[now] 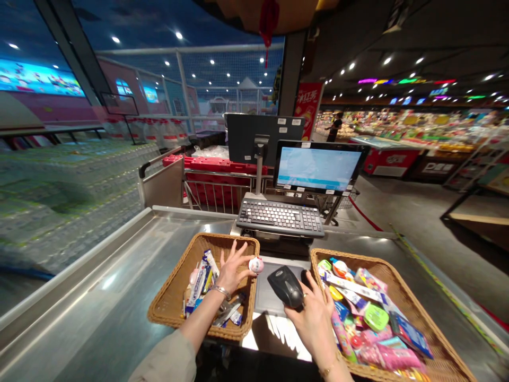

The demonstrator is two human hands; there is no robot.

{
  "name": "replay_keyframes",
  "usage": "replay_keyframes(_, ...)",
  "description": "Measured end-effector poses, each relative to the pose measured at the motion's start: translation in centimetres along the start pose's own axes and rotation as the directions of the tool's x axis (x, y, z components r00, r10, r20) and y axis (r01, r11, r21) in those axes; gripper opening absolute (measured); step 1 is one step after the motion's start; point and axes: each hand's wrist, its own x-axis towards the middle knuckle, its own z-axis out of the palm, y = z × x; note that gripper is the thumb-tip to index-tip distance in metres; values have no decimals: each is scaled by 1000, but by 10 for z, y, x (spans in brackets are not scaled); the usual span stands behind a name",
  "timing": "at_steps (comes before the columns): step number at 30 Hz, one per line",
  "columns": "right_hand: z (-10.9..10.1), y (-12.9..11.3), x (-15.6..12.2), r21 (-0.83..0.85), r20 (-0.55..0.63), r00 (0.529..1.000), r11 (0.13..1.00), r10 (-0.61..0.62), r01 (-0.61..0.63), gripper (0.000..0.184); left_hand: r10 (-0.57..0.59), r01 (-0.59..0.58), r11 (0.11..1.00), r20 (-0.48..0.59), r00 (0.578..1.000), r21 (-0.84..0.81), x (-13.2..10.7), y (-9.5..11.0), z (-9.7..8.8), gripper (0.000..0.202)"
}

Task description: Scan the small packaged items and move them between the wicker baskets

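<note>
Black curved scanner (284, 286) is gripped by right hand (314, 321); left hand (233, 273) pinches patterned ball (256, 265).

Black plastic handheld scanner (284, 286) was in the right hand (312, 319), mid-scene. Head pointed far-left, body ran back near-right to the fingers. Small pale marking on top, toward the head. Small white-and-pink ball-shaped item (256, 265) was pinched by the left hand (233, 270), just left of the scanner, apart from it, dark markings showing.
</note>
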Motion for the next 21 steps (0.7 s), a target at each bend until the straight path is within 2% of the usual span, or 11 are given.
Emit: replay_keyframes(21,-3,1,-3,-23,10,1000,1000,-20,20,37,81,-76,994,-66,995,74,2,10,-10,43)
